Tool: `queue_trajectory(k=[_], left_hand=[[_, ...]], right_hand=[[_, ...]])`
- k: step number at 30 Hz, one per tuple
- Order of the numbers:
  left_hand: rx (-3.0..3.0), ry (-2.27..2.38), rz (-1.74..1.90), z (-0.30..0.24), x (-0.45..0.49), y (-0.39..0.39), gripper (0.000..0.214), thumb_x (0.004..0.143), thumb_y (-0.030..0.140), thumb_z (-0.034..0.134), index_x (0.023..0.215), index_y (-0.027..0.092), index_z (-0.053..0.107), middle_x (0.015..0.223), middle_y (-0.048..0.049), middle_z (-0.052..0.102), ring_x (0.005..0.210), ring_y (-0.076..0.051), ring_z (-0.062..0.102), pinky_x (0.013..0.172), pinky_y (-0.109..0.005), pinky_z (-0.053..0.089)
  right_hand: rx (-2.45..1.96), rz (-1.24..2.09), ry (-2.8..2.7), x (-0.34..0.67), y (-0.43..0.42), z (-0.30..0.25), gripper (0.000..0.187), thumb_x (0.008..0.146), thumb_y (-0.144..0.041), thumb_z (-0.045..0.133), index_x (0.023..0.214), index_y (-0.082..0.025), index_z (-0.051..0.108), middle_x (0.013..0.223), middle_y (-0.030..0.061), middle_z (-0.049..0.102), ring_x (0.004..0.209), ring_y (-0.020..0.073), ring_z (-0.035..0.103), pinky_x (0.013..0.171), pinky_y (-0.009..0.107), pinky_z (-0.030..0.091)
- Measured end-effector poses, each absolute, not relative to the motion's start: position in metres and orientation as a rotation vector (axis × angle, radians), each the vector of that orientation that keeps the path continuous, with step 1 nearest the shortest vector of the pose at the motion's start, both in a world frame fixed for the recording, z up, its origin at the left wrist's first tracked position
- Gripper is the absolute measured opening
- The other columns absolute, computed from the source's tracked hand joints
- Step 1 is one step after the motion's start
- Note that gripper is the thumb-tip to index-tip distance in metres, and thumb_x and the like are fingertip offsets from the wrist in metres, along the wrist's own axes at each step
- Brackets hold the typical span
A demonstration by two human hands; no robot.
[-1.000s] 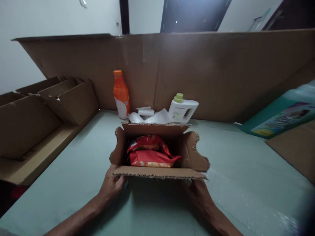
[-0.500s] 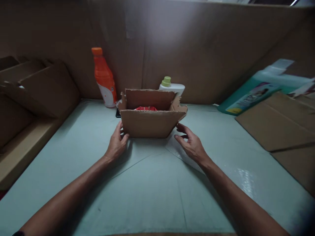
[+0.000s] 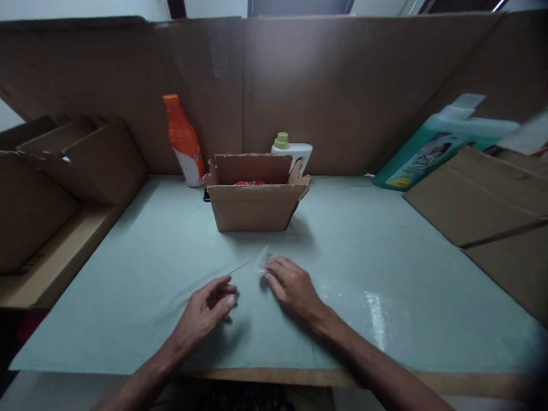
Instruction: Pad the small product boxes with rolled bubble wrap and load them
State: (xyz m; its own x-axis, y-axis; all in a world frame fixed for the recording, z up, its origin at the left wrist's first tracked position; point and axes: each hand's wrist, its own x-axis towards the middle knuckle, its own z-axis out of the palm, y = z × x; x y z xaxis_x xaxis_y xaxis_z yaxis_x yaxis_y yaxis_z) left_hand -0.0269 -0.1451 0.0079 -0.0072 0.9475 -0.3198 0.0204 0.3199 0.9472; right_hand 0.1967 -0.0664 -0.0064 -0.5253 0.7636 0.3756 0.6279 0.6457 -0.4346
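Note:
An open cardboard box (image 3: 252, 208) with torn flap edges stands on the cloth-covered table. Something red (image 3: 250, 183) shows inside it, mostly hidden by the front wall. Nearer to me, my right hand (image 3: 295, 288) pinches a crumpled piece of clear plastic (image 3: 263, 260), blurred by motion. My left hand (image 3: 205, 311) hovers to its left, fingers loosely curled and thumb apart, with nothing in it. Neither hand touches the box.
Behind the box stand an orange bottle (image 3: 185, 142) and a white bottle with a green cap (image 3: 295, 149). A teal jug (image 3: 432, 145) leans at right behind cardboard (image 3: 483, 197). More cardboard boxes (image 3: 98, 165) line the left. A cardboard wall (image 3: 342, 97) closes the back.
Both hands have left the sides of the box and come back toward me, closer together. My right hand has taken hold of clear plastic. The view has tilted down.

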Motion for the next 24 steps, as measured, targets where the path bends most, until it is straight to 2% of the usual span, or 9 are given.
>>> queue_trajectory(k=[4, 7, 10, 12, 14, 16, 19, 22, 24], left_hand=[[0.895, 1.292, 1.044, 0.006, -0.018, -0.135, 0.051, 0.071, 0.056, 0.077, 0.096, 0.013, 0.066, 0.091, -0.0099, 0.072, 0.079, -0.020, 0.069, 0.062, -0.029, 0.058], [0.814, 1.338, 1.119, 0.008, -0.027, -0.121, 0.044, 0.067, 0.051, 0.078, 0.086, 0.014, 0.065, 0.076, -0.0047, 0.069, 0.066, -0.016, 0.066, 0.057, -0.026, 0.055], [0.799, 1.391, 1.099, 0.011, -0.039, -0.116, 0.044, 0.064, 0.042, 0.078, 0.096, 0.013, 0.067, 0.081, -0.0062, 0.070, 0.072, -0.018, 0.068, 0.055, -0.025, 0.054], [0.837, 1.376, 1.032, 0.010, -0.040, -0.116, 0.049, 0.066, 0.040, 0.076, 0.106, 0.013, 0.066, 0.085, -0.0075, 0.069, 0.080, -0.022, 0.071, 0.053, -0.025, 0.054], [0.894, 1.373, 0.985, 0.004, -0.034, -0.116, 0.054, 0.069, 0.042, 0.073, 0.114, 0.013, 0.063, 0.082, -0.0057, 0.067, 0.081, -0.024, 0.071, 0.048, -0.025, 0.051], [1.004, 1.403, 0.955, -0.004, -0.026, -0.114, 0.049, 0.074, 0.042, 0.067, 0.112, 0.013, 0.063, 0.073, -0.0025, 0.064, 0.070, -0.021, 0.068, 0.045, -0.023, 0.046], [1.289, 1.480, 0.947, -0.009, -0.018, -0.106, 0.025, 0.081, 0.033, 0.055, 0.092, 0.014, 0.066, 0.064, 0.0002, 0.060, 0.058, -0.014, 0.058, 0.052, -0.023, 0.043], [1.672, 1.624, 0.843, 0.000, -0.019, -0.089, 0.020, 0.083, 0.022, 0.045, 0.080, 0.016, 0.065, 0.065, 0.0009, 0.059, 0.061, -0.012, 0.054, 0.059, -0.023, 0.040], [1.853, 1.699, 0.710, 0.012, -0.022, -0.072, 0.018, 0.082, 0.018, 0.047, 0.076, 0.017, 0.064, 0.064, 0.0016, 0.057, 0.060, -0.013, 0.051, 0.058, -0.024, 0.036]], right_hand=[[-0.834, 0.625, -2.251, 0.155, -0.083, 0.013, 0.026, 0.095, -0.020, 0.056, 0.117, -0.020, 0.070, 0.119, 0.0083, 0.073, 0.110, 0.0197, 0.069, 0.094, 0.035, 0.058], [-0.900, 0.514, -2.271, 0.181, -0.074, 0.016, 0.028, 0.096, -0.023, 0.055, 0.120, -0.022, 0.070, 0.127, 0.0098, 0.071, 0.116, 0.0223, 0.067, 0.099, 0.042, 0.056], [-1.236, 0.183, -2.336, 0.240, -0.064, 0.003, 0.030, 0.092, -0.029, 0.060, 0.117, -0.018, 0.072, 0.131, 0.0175, 0.068, 0.119, 0.0327, 0.065, 0.098, 0.053, 0.054], [-1.435, 0.051, -2.384, 0.277, -0.068, -0.009, 0.033, 0.089, -0.033, 0.063, 0.115, -0.015, 0.072, 0.132, 0.0208, 0.067, 0.117, 0.0369, 0.065, 0.093, 0.054, 0.055], [-1.530, 0.004, -2.401, 0.301, -0.081, -0.019, 0.033, 0.090, -0.037, 0.061, 0.113, -0.016, 0.071, 0.131, 0.0200, 0.068, 0.117, 0.0366, 0.066, 0.091, 0.052, 0.055], [-1.543, 0.012, -2.373, 0.310, -0.099, -0.023, 0.025, 0.093, -0.037, 0.056, 0.102, -0.019, 0.071, 0.127, 0.0168, 0.070, 0.115, 0.0335, 0.067, 0.089, 0.049, 0.055], [-1.506, 0.109, -2.327, 0.304, -0.124, -0.019, 0.022, 0.095, -0.031, 0.049, 0.085, -0.022, 0.066, 0.111, 0.0112, 0.076, 0.102, 0.0280, 0.071, 0.084, 0.044, 0.055], [-1.449, 0.244, -2.310, 0.293, -0.143, -0.010, 0.017, 0.095, -0.029, 0.050, 0.091, -0.022, 0.065, 0.095, 0.0072, 0.076, 0.086, 0.0242, 0.072, 0.075, 0.040, 0.056], [-1.405, 0.371, -2.286, 0.286, -0.157, -0.006, 0.016, 0.095, -0.029, 0.052, 0.100, -0.022, 0.066, 0.091, 0.0057, 0.076, 0.075, 0.0209, 0.071, 0.069, 0.036, 0.057]])
